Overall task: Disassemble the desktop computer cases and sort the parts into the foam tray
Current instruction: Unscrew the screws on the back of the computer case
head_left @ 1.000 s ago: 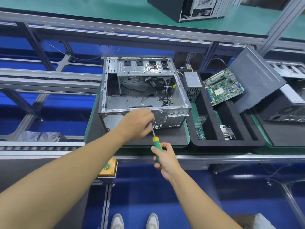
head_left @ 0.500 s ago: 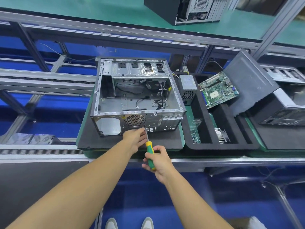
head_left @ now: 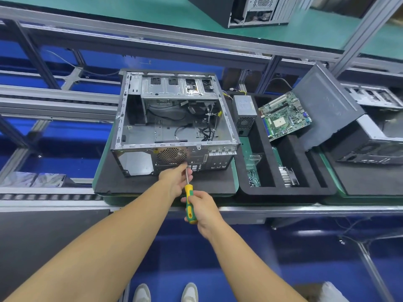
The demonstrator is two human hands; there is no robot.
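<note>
An open metal computer case (head_left: pixel 174 123) lies on a black mat, its rear panel facing me. My right hand (head_left: pixel 204 212) grips the yellow-green handle of a screwdriver (head_left: pixel 189 199). The tip meets the rear panel just below the round fan grille (head_left: pixel 171 154). My left hand (head_left: pixel 175 179) holds the metal shaft between thumb and fingers, its fingertips at the panel. Loose cables remain inside the case. To the right, a black foam tray (head_left: pixel 281 190) holds a power supply (head_left: pixel 244 114), a green motherboard (head_left: pixel 283 116), a heatsink (head_left: pixel 287 176) and a small clear bag (head_left: pixel 253 168).
A dark side panel (head_left: pixel 325 105) leans at the tray's far right corner, against another stripped case (head_left: pixel 375 144). A third case (head_left: pixel 246 9) lies on the upper green conveyor. Aluminium rails run along the front edge and to the left.
Both hands and the screwdriver have moved from the case's top rear edge down to a spot below the fan grille. My view has shifted slightly.
</note>
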